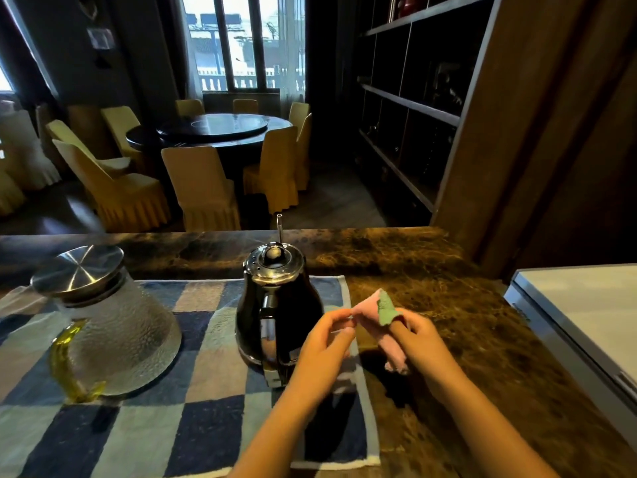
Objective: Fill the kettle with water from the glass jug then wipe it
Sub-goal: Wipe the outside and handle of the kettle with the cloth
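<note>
Dark brown veined marble counter (431,298) is being shown in front of a dim dining room with a round table and yellow-covered chairs. On it a blue-and-cream checked towel (193,408) is being used as a mat. At the mat's right edge a glossy black pear-shaped kettle with a chrome lid (275,305) is standing upright, lid on, handle turned toward the viewer. Well to its left a textured clear glass jug with a steel lid and yellow handle (113,332) is resting, also lidded.

A small soft pink-and-green cleaning cloth (382,322) is being held just right of the kettle, above the counter. The cloth is judged light and limp, best bunched into a pad. The kettle is judged heavy if filled, smooth and slippery on its body, and best steadied by its handle while being wiped.

The left hand (324,343) is being held palm inward, fingertips pinched on the cloth's near corner. The right hand (420,343) is being closed around the cloth's lower part, with one finger tucked under the green fold. Both forearms are being extended forward, hands close together.
</note>
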Motion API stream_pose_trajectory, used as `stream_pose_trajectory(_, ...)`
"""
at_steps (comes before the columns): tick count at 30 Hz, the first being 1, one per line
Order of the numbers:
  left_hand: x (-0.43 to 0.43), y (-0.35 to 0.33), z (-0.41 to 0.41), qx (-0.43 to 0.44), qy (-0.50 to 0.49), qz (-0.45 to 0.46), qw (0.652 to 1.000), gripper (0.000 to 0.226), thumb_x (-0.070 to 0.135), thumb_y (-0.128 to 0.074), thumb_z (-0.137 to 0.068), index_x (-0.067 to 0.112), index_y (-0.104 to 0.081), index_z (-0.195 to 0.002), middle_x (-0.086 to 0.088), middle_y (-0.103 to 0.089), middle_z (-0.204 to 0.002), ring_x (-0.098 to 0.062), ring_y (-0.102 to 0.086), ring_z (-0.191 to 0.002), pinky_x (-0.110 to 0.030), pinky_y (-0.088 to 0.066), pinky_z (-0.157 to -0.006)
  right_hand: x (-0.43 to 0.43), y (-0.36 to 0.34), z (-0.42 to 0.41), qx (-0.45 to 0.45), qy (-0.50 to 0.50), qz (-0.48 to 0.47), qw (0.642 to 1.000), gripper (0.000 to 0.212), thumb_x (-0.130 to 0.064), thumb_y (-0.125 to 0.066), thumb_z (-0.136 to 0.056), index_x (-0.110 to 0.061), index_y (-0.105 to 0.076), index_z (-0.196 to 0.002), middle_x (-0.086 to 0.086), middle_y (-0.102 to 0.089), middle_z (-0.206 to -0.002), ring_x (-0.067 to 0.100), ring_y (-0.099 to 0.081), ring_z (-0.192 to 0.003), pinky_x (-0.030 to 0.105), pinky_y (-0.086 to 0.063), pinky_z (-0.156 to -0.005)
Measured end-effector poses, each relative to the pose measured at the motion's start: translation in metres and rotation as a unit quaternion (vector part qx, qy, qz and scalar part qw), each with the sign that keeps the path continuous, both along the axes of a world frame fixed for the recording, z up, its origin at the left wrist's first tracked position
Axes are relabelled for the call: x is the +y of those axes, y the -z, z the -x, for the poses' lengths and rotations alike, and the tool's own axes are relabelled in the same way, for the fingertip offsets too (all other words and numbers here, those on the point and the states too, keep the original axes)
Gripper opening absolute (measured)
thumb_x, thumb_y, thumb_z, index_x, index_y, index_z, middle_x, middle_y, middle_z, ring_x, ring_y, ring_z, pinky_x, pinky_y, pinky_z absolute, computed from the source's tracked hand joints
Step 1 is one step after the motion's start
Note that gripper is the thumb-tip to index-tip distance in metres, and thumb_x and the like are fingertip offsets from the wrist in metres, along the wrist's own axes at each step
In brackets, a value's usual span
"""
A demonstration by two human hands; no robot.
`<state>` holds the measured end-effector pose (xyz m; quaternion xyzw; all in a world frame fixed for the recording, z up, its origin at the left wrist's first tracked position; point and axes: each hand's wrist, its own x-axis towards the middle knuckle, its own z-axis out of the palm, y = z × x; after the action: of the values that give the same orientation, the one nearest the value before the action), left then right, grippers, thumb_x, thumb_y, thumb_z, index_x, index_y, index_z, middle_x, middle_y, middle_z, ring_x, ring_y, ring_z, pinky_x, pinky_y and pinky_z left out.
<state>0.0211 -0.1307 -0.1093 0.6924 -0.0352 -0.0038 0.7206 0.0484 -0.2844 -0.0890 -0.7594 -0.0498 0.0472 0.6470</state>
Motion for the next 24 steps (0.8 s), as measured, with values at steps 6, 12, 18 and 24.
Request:
stream_pose_trajectory(6, -0.019, 0.017, -0.012, -0.12, -0.008, -0.119, 0.986, 0.03, 0.014, -0.063, -0.085, 0.035, -0.061, -0.107, 0.013, -0.065, -0.104, 0.0, -0.06, -0.095, -0.013, -0.048, -0.07, -0.026, 0.01, -0.006, 0.043, -0.074, 0.07, 0.994, 0.027, -0.016, -0.043, -0.098, -0.013, -0.069, -0.09, 0.002, -0.068, -0.08, 0.011, -0.06, -0.075, 0.019, -0.045, -0.068)
stream_pose_trajectory(12, -0.016, 0.004, -0.02, -0.221, -0.019, -0.315, 0.923, 0.013, 0.031, -0.059, -0.079, 0.028, -0.069, -0.087, 0.007, -0.062, -0.086, -0.004, -0.056, -0.081, -0.022, -0.045, -0.07, -0.042, 0.003, -0.004, -0.11, -0.091, 0.16, 0.977, 0.047, -0.026, -0.069, -0.083, -0.037, -0.055, -0.126, -0.021, -0.053, -0.122, -0.003, -0.049, -0.116, 0.018, -0.041, -0.097)
stream_pose_trajectory(18, -0.015, -0.021, -0.03, -0.239, 0.042, -0.329, 0.913, 0.029, 0.044, -0.054, -0.083, 0.017, -0.065, -0.081, 0.004, -0.063, -0.086, -0.007, -0.056, -0.084, -0.026, -0.044, -0.076, -0.044, -0.012, -0.013, -0.184, -0.08, 0.07, 0.977, 0.013, -0.008, -0.065, -0.085, -0.019, -0.072, -0.085, -0.005, -0.07, -0.084, 0.008, -0.066, -0.084, 0.02, -0.051, -0.075)
stream_pose_trajectory(24, -0.008, -0.019, -0.029, -0.049, 0.147, -0.17, 0.973, 0.01, 0.019, -0.067, -0.084, 0.015, -0.06, -0.077, 0.008, -0.055, -0.067, -0.001, -0.051, -0.063, -0.015, -0.04, -0.059, -0.061, -0.017, -0.021, -0.115, 0.014, 0.057, 0.992, 0.011, -0.025, -0.058, -0.09, -0.019, -0.067, -0.087, 0.007, -0.068, -0.086, 0.016, -0.064, -0.077, 0.027, -0.051, -0.066)
